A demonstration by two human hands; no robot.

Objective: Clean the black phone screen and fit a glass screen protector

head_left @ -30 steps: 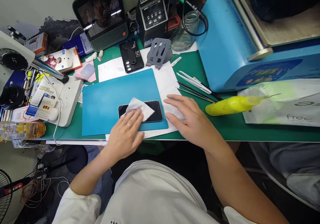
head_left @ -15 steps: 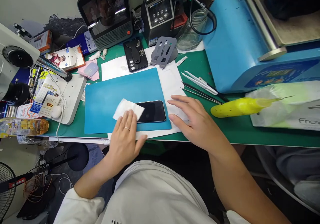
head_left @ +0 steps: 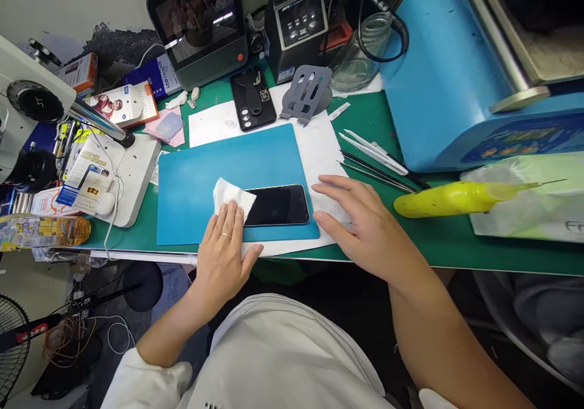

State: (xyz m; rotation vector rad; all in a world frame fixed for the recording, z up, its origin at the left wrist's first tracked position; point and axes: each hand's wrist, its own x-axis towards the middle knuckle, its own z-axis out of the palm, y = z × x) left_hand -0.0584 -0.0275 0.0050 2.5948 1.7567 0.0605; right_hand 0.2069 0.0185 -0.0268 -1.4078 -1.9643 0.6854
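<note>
My left hand (head_left: 223, 241) lies with fingers stretched flat on a white wipe (head_left: 232, 195), pressing it over the left end of a smartphone (head_left: 283, 205). The phone lies dark screen up on a blue mat (head_left: 201, 171), and the wipe hides its left end. To the right of the phone, my right hand (head_left: 358, 220) hovers above the mat's right edge and the white paper (head_left: 322, 150). Its fingers are apart and hold nothing.
Tweezers (head_left: 378, 174) and a yellow bottle with a needle tip (head_left: 456, 199) lie right. Behind stand a phone back cover (head_left: 253, 100), a grey phone stand (head_left: 309, 92) and a glass jar (head_left: 360, 62). A blue machine (head_left: 438, 80) bounds the right, a microscope base (head_left: 132, 196) the left.
My left hand has slid left with the wipe, baring more of the phone screen. The wipe has crumpled slightly. My right hand keeps its pose. The whole view has shifted a little.
</note>
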